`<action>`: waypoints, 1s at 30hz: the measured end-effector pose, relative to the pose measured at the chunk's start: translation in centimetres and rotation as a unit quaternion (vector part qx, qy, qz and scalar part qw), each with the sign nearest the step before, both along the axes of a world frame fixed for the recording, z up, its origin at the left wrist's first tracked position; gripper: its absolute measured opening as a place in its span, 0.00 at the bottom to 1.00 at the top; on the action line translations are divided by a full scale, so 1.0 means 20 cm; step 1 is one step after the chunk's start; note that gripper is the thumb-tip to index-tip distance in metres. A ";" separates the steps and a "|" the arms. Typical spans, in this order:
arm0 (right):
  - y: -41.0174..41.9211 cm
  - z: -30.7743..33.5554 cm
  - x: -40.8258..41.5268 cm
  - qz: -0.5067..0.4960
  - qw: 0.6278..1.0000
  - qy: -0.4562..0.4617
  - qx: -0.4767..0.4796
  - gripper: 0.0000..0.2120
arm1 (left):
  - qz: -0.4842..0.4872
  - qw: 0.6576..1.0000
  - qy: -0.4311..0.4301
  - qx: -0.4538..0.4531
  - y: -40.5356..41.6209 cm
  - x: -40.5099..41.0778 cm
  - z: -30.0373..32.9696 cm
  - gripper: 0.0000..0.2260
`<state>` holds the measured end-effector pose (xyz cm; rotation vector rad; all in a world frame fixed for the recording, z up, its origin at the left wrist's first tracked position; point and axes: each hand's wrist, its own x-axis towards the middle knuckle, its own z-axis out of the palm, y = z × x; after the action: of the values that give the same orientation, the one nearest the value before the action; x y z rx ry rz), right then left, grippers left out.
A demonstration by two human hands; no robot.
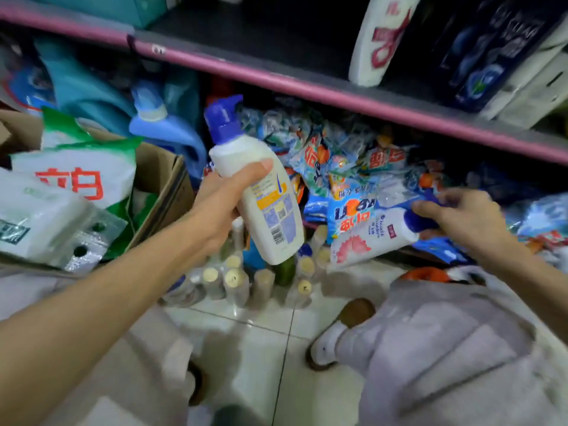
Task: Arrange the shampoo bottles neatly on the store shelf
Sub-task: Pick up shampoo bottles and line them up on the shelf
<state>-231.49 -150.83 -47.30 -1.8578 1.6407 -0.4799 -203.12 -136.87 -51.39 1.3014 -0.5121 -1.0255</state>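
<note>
a shampoo bottle [264, 195] in left hand's [221, 207] grip, another [375, 238] in right's [461, 219], amid detergent packets [347, 167]

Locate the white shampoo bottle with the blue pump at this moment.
In the head view, the pump bottle sits centre-left, gripped in the left hand, raised before the detergent packets under the pink shelf edge.

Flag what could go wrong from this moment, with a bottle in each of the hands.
1. The right hand pinches the second shampoo bottle only by its blue cap; it hangs tilted and might slip or twist loose.
2. Small capped bottles stand on the floor right below the pump bottle held by the left hand; a drop could topple them.
</note>
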 end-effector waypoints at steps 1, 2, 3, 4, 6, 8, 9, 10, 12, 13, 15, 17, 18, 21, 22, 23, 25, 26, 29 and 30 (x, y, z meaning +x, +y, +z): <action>0.01 0.13 -0.03 -0.029 0.996 -0.083 0.027 0.07 | 0.012 1.000 0.011 -0.021 -0.02 0.03 0.08 0.14; 0.02 0.25 -0.05 -0.058 0.985 -0.159 0.046 0.05 | 0.022 0.999 0.019 -0.041 -0.03 0.07 0.15 0.17; 0.02 0.35 -0.05 -0.086 0.969 -0.224 0.062 0.05 | 0.035 0.997 0.027 -0.066 -0.04 0.10 0.20 0.19; 0.02 0.43 -0.05 -0.112 0.951 -0.277 0.076 0.05 | 0.052 0.993 0.040 -0.098 -0.04 0.13 0.24 0.19; 0.02 0.56 0.00 -0.144 0.914 -0.365 0.101 0.05 | 0.099 0.980 0.080 -0.154 -0.05 0.19 0.29 0.13; 0.02 0.61 0.11 -0.162 0.869 -0.449 0.129 0.05 | 0.142 0.967 0.120 -0.172 -0.05 0.24 0.32 0.10; 0.02 0.61 0.18 -0.165 0.849 -0.481 0.143 0.05 | 0.153 0.963 0.134 -0.174 -0.04 0.26 0.34 0.11; 0.02 0.60 0.26 -0.168 0.831 -0.508 0.152 0.05 | 0.161 0.960 0.143 -0.177 -0.04 0.28 0.34 0.12; 0.00 0.58 0.43 -0.173 0.795 -0.562 0.150 0.06 | 0.171 0.956 0.156 -0.181 -0.02 0.32 0.36 0.14; -0.01 0.57 0.52 -0.178 0.776 -0.586 0.149 0.07 | 0.175 0.954 0.161 -0.183 -0.01 0.35 0.36 0.14; -0.03 0.53 0.68 -0.200 0.745 -0.617 0.156 0.12 | 0.184 0.951 0.164 -0.184 0.01 0.39 0.35 0.14; -0.06 0.51 0.80 -0.222 0.728 -0.625 0.175 0.18 | 0.188 0.949 0.169 -0.187 0.03 0.42 0.34 0.16; -0.07 0.50 0.85 -0.226 0.723 -0.625 0.188 0.18 | 0.187 0.949 0.170 -0.190 0.04 0.43 0.34 0.16; -0.10 0.47 0.95 -0.240 0.718 -0.620 0.208 0.18 | 0.188 0.949 0.165 -0.193 0.06 0.45 0.32 0.13; -0.11 0.46 0.97 -0.246 0.714 -0.623 0.204 0.19 | 0.187 0.949 0.166 -0.191 0.07 0.46 0.32 0.14; -0.12 0.46 0.98 -0.252 0.710 -0.626 0.202 0.19 | 0.184 0.950 0.167 -0.187 0.07 0.47 0.31 0.16; -0.13 0.46 0.99 -0.272 0.698 -0.634 0.194 0.19 | 0.183 0.954 0.159 -0.176 0.08 0.48 0.30 0.20; -0.15 0.45 0.99 -0.283 0.697 -0.632 0.184 0.19 | 0.187 0.956 0.149 -0.170 0.08 0.48 0.30 0.20; -0.17 0.45 0.96 -0.281 0.639 -0.689 0.193 0.18 | 0.200 0.960 0.120 -0.153 0.06 0.47 0.28 0.22; -0.16 0.47 0.96 -0.258 0.671 -0.669 0.190 0.17 | 0.202 0.962 0.113 -0.147 0.05 0.46 0.28 0.23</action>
<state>-212.27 -154.06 -37.85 -0.2921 0.9514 -1.2255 -193.84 -135.91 -45.76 0.9561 -0.1998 -0.7106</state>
